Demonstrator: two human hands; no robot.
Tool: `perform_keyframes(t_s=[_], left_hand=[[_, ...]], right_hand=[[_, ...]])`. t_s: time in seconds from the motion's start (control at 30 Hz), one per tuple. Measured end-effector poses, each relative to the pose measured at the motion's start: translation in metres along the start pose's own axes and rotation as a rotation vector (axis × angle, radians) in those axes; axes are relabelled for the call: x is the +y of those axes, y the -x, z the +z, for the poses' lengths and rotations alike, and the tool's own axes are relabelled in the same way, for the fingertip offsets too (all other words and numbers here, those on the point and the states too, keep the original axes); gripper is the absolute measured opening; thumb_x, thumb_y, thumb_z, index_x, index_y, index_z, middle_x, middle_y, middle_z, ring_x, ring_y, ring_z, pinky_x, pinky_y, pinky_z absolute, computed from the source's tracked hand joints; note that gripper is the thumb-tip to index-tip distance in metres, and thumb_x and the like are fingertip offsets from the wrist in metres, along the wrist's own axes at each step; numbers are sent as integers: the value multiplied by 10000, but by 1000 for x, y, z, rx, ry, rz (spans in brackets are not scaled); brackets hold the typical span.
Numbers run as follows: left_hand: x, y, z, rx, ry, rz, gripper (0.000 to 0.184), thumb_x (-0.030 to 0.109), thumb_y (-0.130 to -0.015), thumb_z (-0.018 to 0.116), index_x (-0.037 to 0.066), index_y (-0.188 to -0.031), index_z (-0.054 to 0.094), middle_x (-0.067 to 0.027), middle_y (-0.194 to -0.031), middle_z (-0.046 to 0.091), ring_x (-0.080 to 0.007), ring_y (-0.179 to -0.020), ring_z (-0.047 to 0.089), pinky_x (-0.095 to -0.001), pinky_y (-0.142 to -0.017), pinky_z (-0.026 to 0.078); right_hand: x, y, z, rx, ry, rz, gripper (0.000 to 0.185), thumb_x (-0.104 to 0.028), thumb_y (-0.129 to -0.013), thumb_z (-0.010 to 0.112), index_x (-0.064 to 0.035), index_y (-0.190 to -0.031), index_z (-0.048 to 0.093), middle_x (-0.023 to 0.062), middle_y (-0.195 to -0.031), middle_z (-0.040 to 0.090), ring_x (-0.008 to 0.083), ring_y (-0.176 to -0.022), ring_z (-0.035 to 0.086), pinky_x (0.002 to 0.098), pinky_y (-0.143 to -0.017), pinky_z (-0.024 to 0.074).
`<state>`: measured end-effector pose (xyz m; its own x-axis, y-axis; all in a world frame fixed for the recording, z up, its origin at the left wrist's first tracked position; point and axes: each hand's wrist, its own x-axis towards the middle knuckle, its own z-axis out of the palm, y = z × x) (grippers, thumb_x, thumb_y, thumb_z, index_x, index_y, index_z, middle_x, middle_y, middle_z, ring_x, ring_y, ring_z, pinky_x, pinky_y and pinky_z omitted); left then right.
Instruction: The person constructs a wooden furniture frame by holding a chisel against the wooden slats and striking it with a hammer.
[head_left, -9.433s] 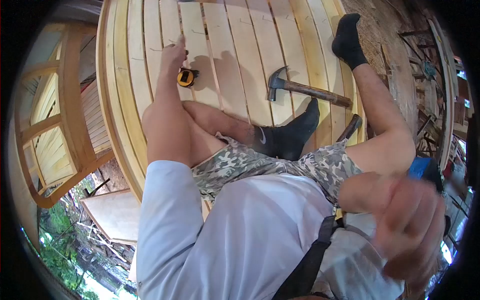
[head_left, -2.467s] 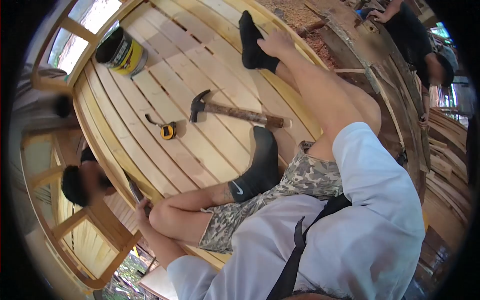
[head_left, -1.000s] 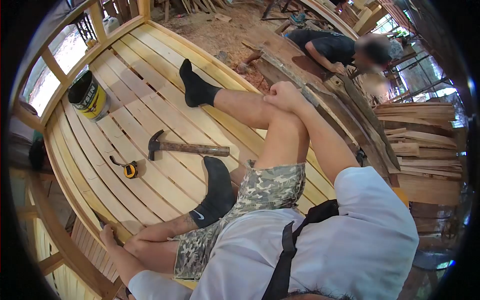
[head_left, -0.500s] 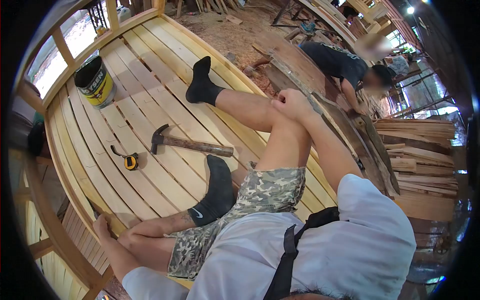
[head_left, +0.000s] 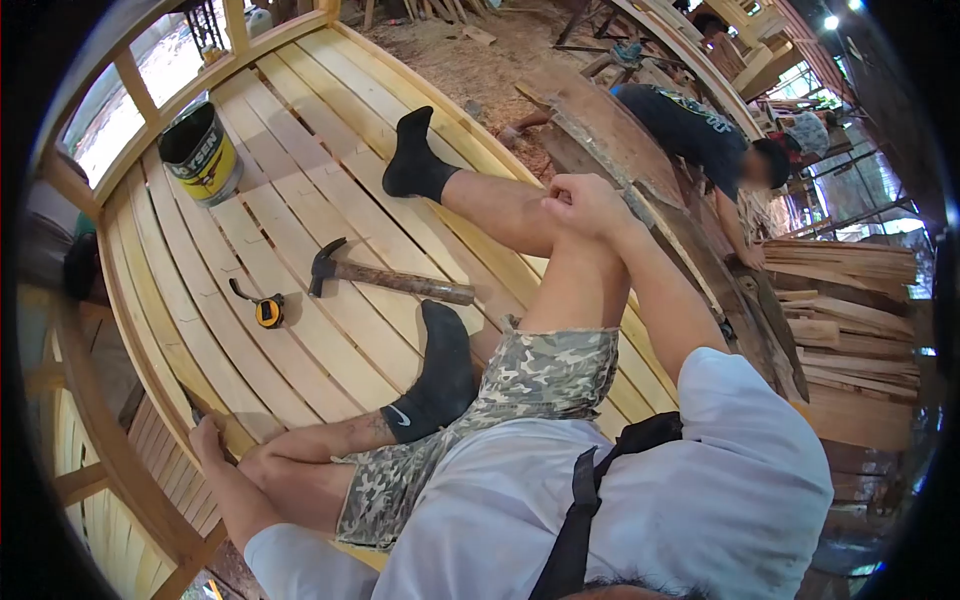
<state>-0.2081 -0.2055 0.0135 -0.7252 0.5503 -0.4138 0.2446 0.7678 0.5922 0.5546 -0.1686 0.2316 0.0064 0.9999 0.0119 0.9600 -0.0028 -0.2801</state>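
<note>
My left hand (head_left: 208,440) is at the left edge of the slatted wooden platform (head_left: 300,110), beside my bent knee. Its fingers are closed around something small and dark, too little of which shows to name. My right hand (head_left: 588,207) rests on my raised right knee with its fingers curled in; whatever is in them, if anything, is hidden. Between my legs and the bucket, a claw hammer (head_left: 400,283) with a wooden handle lies on the slats. A yellow and black tape measure (head_left: 269,311) sits left of it, apart from both hands.
A black and yellow paint bucket (head_left: 201,160) stands at the platform's far left corner. Wooden rails (head_left: 135,85) border that side. At the right, another person (head_left: 690,130) bends over rough boards (head_left: 640,150), near stacked planks (head_left: 850,350).
The view has turned slightly, so the platform and tools appear a little farther right. Both hands keep nearly the same places and stay closed. The other person's arm has shifted slightly.
</note>
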Motion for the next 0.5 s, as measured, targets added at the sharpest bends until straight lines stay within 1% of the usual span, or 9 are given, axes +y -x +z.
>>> perform_keyframes(t_s=[0.13, 0.2, 0.23, 0.3, 0.33, 0.37, 0.4, 0.47, 0.5], left_hand=[[-8, -7, -1, -22, -39, 25, 252, 247, -761, 634, -1, -724, 607, -84, -591, 549, -216, -467, 536, -361, -431, 408], [-16, -20, 2, -25, -34, 17, 251, 245, -752, 638, -5, -741, 615, -91, -601, 561, -224, -478, 554, -363, -439, 420], [-19, -24, 1, -33, -46, 9, 251, 243, -748, 640, -8, -749, 619, -95, -606, 566, -227, -482, 560, -364, -441, 424], [-8, -17, -1, -40, -120, -21, 252, 226, -735, 645, -24, -772, 634, -106, -629, 579, -231, -492, 567, -365, -440, 427], [3, -2, -4, -55, -79, -39, 251, 218, -729, 647, -28, -771, 632, -97, -612, 571, -227, -483, 559, -365, -439, 423], [-6, -10, -1, -34, -52, 6, 234, 221, -720, 657, -10, -746, 629, -83, -594, 559, -213, -473, 541, -359, -434, 407], [5, 13, -4, -74, 13, 17, 220, 224, -713, 664, 8, -722, 626, -71, -581, 545, -201, -473, 528, -355, -434, 394], [7, 14, -7, -56, -8, 40, 250, 248, -707, 678, 3, -725, 633, -79, -602, 562, -207, -480, 535, -364, -447, 403], [1, 4, -7, -59, -33, 13, 281, 266, -704, 678, -10, -745, 643, -103, -652, 594, -218, -508, 563, -373, -468, 423]], right_hand=[[4, -4, 6, 25, -42, -83, 256, -268, -787, 695, -28, -875, 692, 189, -824, 686, 370, -795, 666, 442, -746, 534], [4, -7, 5, -56, -20, -19, 245, -255, -793, 692, -32, -892, 706, 185, -839, 689, 353, -789, 672, 438, -735, 533], [4, -11, -1, -102, -107, 1, 237, -238, -790, 707, -39, -917, 720, 172, -876, 695, 318, -793, 680, 411, -723, 534], [-23, -19, -42, -7, -276, 135, 215, -211, -789, 724, -49, -931, 731, 150, -925, 705, 249, -829, 684, 372, -735, 532], [-34, -22, -76, 314, -155, -145, 238, -201, -818, 719, -28, -982, 723, 108, -950, 717, 189, -870, 670, 331, -780, 523], [-31, -23, -105, 397, -554, -63, 298, -194, -823, 727, -11, -1056, 699, 80, -998, 721, 191, -915, 661, 310, -833, 509], [-37, -32, -118, 507, -758, -75, 296, -194, -825, 724, -11, -1057, 698, 80, -999, 721, 191, -915, 661, 311, -833, 509], [-57, -62, -113, 513, -829, -137, 293, -193, -829, 718, -11, -1058, 698, 81, -1001, 720, 192, -916, 660, 313, -834, 509], [-72, -82, -89, 409, -780, -151, 292, -193, -831, 715, -11, -1058, 697, 81, -1002, 720, 193, -917, 659, 313, -834, 508]])
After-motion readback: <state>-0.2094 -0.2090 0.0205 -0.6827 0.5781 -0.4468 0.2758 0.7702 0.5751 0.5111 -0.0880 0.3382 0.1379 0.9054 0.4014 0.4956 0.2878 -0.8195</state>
